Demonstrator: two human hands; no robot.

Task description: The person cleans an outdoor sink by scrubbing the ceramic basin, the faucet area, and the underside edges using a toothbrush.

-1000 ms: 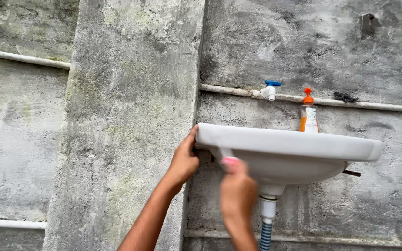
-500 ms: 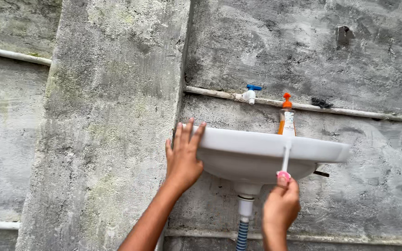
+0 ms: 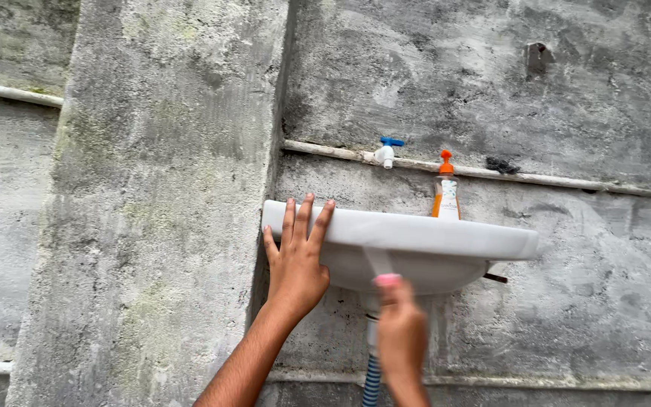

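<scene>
A white wall-mounted basin (image 3: 446, 234) hangs on a rough grey concrete wall. My left hand (image 3: 296, 260) lies flat against the basin's left rim and underside, fingers spread upward. My right hand (image 3: 401, 335) is below the bowl, shut on a white brush with a pink end (image 3: 383, 267), whose white part points up against the underside of the basin. A blue-and-white ribbed drain hose (image 3: 371, 380) drops from the bowl just left of my right hand.
A white tap with a blue handle (image 3: 387, 151) sits on a white pipe (image 3: 566, 181) above the basin. An orange-capped bottle (image 3: 445, 192) stands on the basin's back edge. A concrete column (image 3: 160, 203) juts out on the left.
My right hand has moved left with the brush, from under the bowl's right part to under its middle. The left hand stays on the left rim. The view has drifted right.
</scene>
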